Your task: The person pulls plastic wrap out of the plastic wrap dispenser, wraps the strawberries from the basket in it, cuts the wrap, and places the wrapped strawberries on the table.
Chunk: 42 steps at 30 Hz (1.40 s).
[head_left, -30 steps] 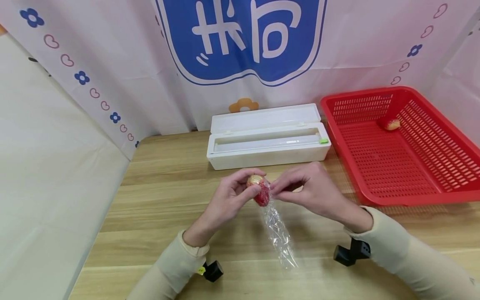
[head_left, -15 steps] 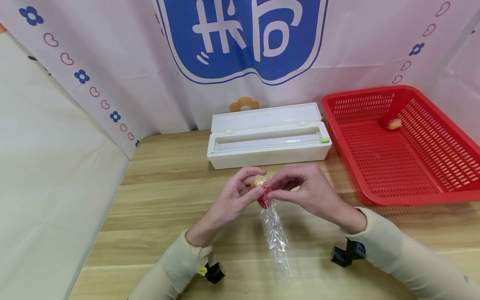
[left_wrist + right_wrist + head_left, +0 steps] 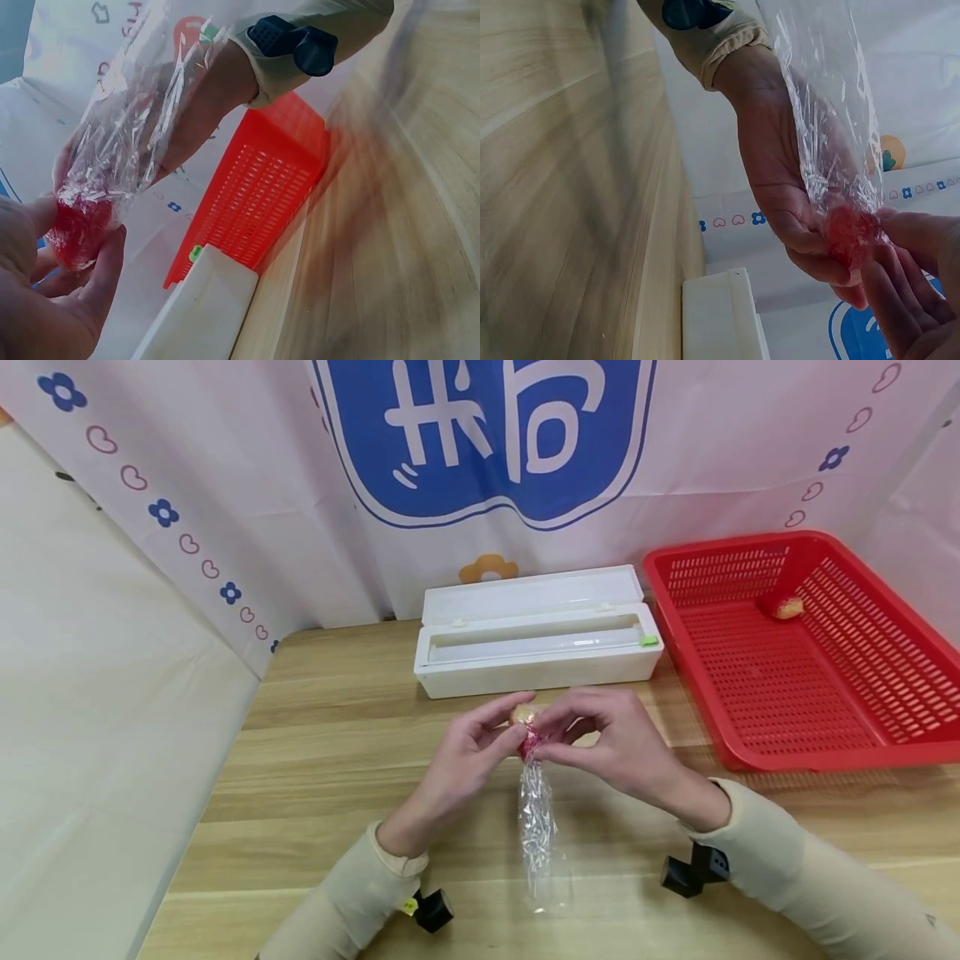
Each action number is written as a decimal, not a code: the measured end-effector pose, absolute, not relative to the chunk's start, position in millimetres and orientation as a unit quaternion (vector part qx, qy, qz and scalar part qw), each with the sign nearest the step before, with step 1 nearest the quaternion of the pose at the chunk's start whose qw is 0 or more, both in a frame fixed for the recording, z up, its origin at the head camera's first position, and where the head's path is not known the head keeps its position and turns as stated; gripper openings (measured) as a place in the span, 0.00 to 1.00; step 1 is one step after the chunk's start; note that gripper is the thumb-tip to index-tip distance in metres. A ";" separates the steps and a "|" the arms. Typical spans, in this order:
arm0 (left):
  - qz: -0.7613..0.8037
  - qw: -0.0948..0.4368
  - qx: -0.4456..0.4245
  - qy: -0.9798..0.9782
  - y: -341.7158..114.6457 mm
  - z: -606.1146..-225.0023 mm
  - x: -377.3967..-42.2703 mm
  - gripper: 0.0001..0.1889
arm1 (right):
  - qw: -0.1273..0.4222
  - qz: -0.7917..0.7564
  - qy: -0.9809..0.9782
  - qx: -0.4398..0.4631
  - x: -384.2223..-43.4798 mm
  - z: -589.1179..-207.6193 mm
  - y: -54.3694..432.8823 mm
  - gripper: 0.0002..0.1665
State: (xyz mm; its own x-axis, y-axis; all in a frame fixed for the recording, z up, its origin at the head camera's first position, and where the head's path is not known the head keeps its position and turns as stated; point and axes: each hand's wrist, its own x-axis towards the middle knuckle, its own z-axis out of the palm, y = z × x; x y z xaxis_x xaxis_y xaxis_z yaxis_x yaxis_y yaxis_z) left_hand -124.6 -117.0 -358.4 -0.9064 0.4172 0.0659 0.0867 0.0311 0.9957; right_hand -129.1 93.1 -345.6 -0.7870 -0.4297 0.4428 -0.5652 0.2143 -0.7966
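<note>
Both hands meet around a small roundish red-and-yellow thing with clear plastic film wrapped about it. My left hand holds it between thumb and fingers from the left. From the other side, my right hand pinches at the film where it gathers against the red part. A long crinkled tail of plastic film hangs toward the near side of the table. In the left wrist view the red end shows through the film, its kind unclear. The right wrist view has fingers of both hands around it.
Behind the hands stands a white cling film box, lid up, a roll inside. To the right is a red plastic basket with a similar red-and-yellow thing in its far corner. A printed white cloth hangs behind the wooden table.
The wrapped thing has turned and shifted slightly right in the hands. The right fingers have closed in on it, and the film tail has swung left to hang nearly straight toward the near side.
</note>
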 end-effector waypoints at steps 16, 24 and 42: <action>0.701 0.189 0.178 0.664 -119.3 -354.2 -120.9 0.35 | 0.040 0.536 -0.791 0.292 -128.6 -342.7 94.2 0.12; 0.709 0.207 0.183 0.648 -122.7 -355.0 -121.6 0.32 | -0.022 0.556 -0.771 0.311 -130.8 -343.0 99.1 0.12; 0.754 0.231 0.190 0.585 -125.4 -350.7 -120.7 0.30 | 0.261 0.313 -0.720 0.562 -109.9 -353.3 95.3 0.14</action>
State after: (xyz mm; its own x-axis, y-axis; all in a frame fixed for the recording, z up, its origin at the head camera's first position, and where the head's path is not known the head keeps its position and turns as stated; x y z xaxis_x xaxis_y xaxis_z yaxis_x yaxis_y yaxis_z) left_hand -120.7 -125.4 -350.7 -0.8207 0.5711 0.0167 -0.1257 -0.2090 0.9698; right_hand -109.9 95.3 -353.3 -0.2322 -0.6453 0.7277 -0.9723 0.1735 -0.1564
